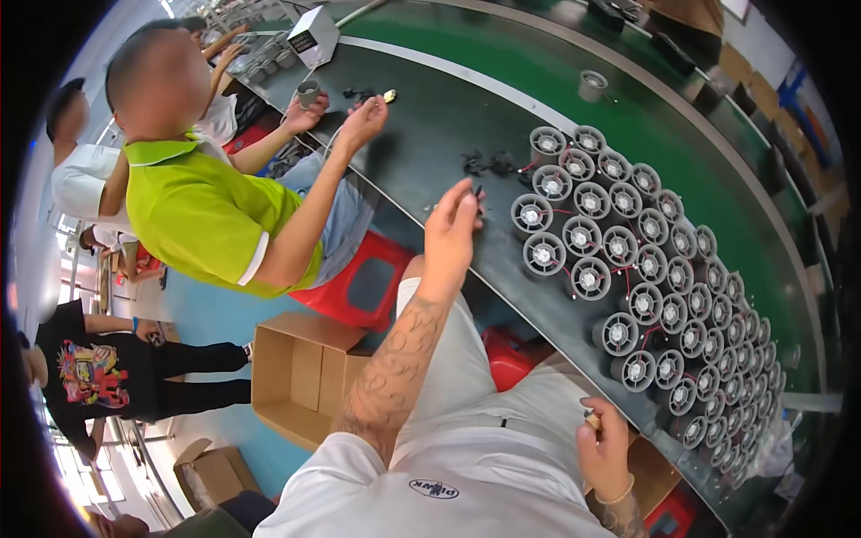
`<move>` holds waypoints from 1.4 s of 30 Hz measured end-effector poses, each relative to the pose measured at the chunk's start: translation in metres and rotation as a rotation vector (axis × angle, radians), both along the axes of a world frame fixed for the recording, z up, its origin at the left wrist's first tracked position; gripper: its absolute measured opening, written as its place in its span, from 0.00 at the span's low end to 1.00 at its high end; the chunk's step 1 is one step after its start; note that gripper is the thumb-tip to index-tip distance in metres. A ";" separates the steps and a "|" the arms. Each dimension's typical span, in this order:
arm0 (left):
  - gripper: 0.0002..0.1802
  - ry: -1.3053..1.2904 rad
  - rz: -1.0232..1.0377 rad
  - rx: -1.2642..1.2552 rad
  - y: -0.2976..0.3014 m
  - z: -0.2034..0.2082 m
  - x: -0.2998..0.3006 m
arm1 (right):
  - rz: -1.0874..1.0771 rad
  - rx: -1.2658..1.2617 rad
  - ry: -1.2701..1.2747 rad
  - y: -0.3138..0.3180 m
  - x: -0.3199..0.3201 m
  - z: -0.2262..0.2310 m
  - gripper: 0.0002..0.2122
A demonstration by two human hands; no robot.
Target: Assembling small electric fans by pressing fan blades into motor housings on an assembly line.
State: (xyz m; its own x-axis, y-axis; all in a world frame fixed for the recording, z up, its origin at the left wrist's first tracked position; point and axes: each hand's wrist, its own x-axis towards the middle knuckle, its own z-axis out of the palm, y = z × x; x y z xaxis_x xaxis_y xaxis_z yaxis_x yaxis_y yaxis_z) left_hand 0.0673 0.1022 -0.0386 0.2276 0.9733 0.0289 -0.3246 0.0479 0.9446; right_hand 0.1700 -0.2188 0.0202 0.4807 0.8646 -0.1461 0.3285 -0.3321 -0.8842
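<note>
Left grip (451, 233) pinches a black piece (477, 191) at its fingertips; right grip (606, 453) holds a yellowish object (592, 419).

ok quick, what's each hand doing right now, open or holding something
Left hand: closed, pinching a small black piece.
Right hand: closed on a small yellowish thing, exact kind unclear.

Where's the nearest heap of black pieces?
Head view, upper middle: the black pieces lie on the tabletop, just beyond the left hand, left of the grey cups.
</note>
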 end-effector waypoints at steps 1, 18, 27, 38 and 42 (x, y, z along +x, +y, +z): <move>0.14 -0.339 -0.111 -0.227 -0.010 0.004 -0.011 | -0.020 0.062 0.094 0.003 -0.001 0.000 0.07; 0.23 -0.345 -0.404 -0.615 -0.099 0.095 -0.084 | 0.079 0.176 0.314 0.080 -0.010 0.006 0.10; 0.21 -0.376 -0.455 -0.672 -0.100 0.102 -0.088 | 0.075 0.187 0.367 0.105 -0.013 0.012 0.11; 0.14 -0.463 -0.577 -0.638 -0.118 0.086 -0.090 | 0.055 0.243 0.557 0.117 -0.018 0.031 0.13; 0.13 -0.448 -0.667 -0.795 -0.124 0.091 -0.084 | 0.202 0.332 0.512 0.121 -0.018 0.038 0.16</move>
